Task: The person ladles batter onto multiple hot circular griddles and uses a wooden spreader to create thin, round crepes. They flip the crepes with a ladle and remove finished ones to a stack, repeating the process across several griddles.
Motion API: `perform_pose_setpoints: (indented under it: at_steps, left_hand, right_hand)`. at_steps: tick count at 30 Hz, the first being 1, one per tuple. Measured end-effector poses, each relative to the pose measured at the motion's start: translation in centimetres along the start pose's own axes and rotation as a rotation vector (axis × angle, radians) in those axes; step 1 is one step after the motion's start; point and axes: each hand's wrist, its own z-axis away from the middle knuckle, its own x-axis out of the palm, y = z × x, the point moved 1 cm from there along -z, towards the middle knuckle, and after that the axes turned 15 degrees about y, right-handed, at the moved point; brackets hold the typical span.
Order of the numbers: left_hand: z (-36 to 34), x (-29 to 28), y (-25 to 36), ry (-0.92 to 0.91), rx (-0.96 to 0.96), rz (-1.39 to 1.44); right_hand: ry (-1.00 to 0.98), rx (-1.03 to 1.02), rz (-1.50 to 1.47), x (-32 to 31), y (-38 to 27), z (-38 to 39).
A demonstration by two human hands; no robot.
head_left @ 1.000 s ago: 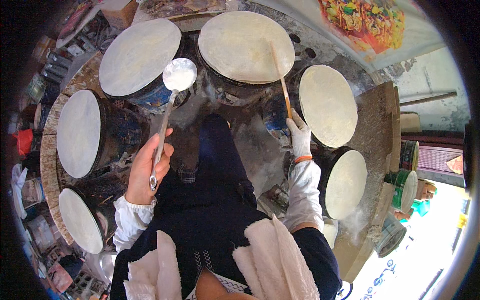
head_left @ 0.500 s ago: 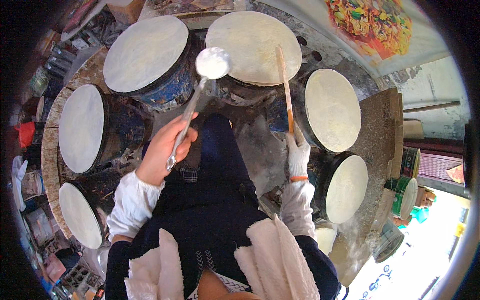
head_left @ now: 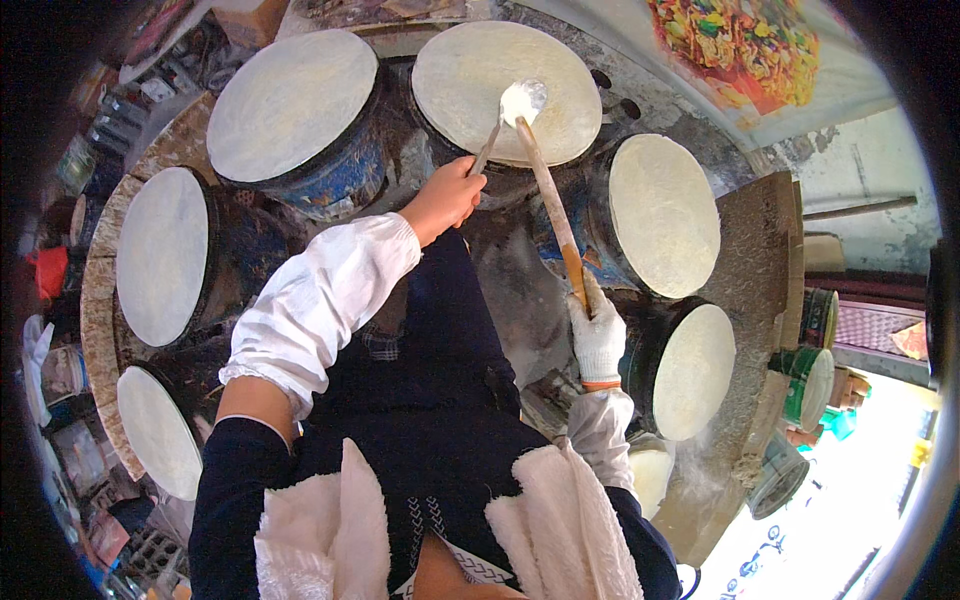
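- The left hand [head_left: 445, 195] is bare and closed around the handle of a metal ladle [head_left: 520, 100]; the grip is firm, with the fingers wrapped about the shaft.
- The ladle bowl sits over the upper middle round cooking surface [head_left: 470, 70], above the far half of its pale, thin sheet, and holds white batter.
- The right hand [head_left: 598, 335] wears a white glove and is closed around the lower end of a long wooden stick [head_left: 550, 200].
- The stick runs up and away from the person; its far tip lies just beside the ladle bowl, over the same cooking surface.
- Six round surfaces covered with pale sheets stand in an arc on the curved counter [head_left: 760, 260] around the person.
- A second surface [head_left: 290, 105] lies to the upper left, a third [head_left: 665, 215] to the right of the stick.
- Paint-type cans [head_left: 810, 375] stand at the right edge, beyond the counter.
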Motion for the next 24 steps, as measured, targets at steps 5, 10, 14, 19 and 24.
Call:
perform_pose_setpoints:
  at_steps: [5,10,14,19,24]
  left_hand:
    - [-1.1,0.0,-0.8,0.036,0.005,-0.022]
    - [-1.8,-1.0,0.0,0.007,-0.126,0.229]
    - [0.5,-5.4,2.3,-0.140,-0.325,0.729]
    - [3.0,-6.7,2.8,-0.035,-0.306,0.797]
    - [5.5,-7.7,2.3,0.061,-0.299,0.818]
  right_hand:
    - [-0.035,0.011,-0.020,0.1,-0.2,0.3]
    - [-0.121,0.009,-0.409,1.2,0.1,1.2]
    - [-0.135,0.184,-0.627,-1.4,-1.2,2.5]
    - [-0.029,0.347,-0.846,-0.7,-0.7,2.4]
    - [-0.034,0.208,-0.680,1.4,-1.0,1.7]
